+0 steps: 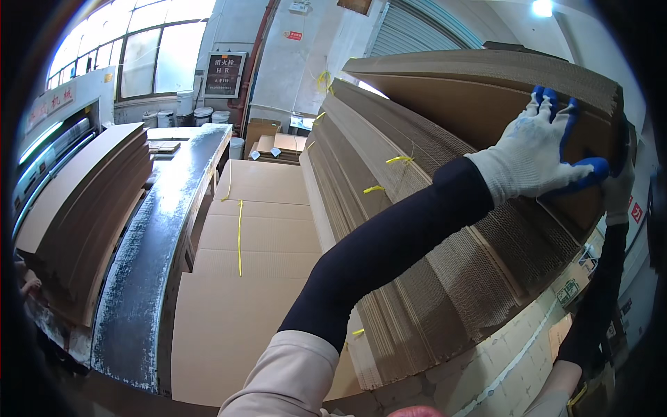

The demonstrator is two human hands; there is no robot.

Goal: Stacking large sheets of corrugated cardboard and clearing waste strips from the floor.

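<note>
A tall stack of corrugated cardboard sheets (431, 229) fills the middle and right, tied in bundles with yellow straps (399, 160). At its top, a bundle of cardboard sheets (479, 87) is tilted up. My left hand (538, 153), in a white glove with blue fingertips, grips the right end of this bundle with its fingers hooked over the edge. My right hand (617, 189), in the same kind of glove, presses on the bundle's far right end, partly hidden behind the left hand. Both arms wear dark sleeves.
Lower stacks of flat cardboard (243, 271) lie left of the tall stack. A long dark worn table (156, 236) runs along the left, with another cardboard stack (83, 201) and a machine (48, 132) beyond. White buckets (201, 115) stand at the back wall.
</note>
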